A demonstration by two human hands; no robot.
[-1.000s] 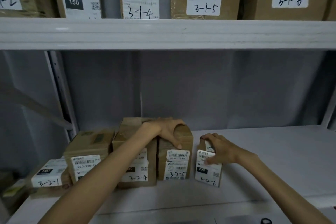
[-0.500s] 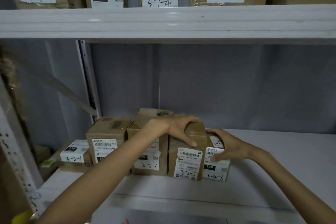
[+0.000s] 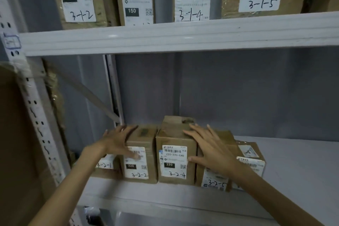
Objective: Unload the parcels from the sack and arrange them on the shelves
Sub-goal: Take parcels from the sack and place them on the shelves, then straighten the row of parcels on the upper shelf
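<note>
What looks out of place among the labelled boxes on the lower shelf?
The handwritten numbers skip: the brown cardboard box marked 3-2-2 stands directly beside the brown cardboard box marked 3-2-4; no 3-2-3 label is visible. The taller 3-2-4 box also has a scuffed, torn top.

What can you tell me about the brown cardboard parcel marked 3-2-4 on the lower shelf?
The brown cardboard parcel marked 3-2-4 stands upright on the white lower shelf, the tallest in its row. Its front carries a white label with a barcode, "220-220-C40", a black "220" patch, a QR code and the handwritten number. The taped top looks creased and scuffed. The right hand lies spread over its right top edge, thumb on the label. Neighbouring parcels stand close on both sides.
</note>
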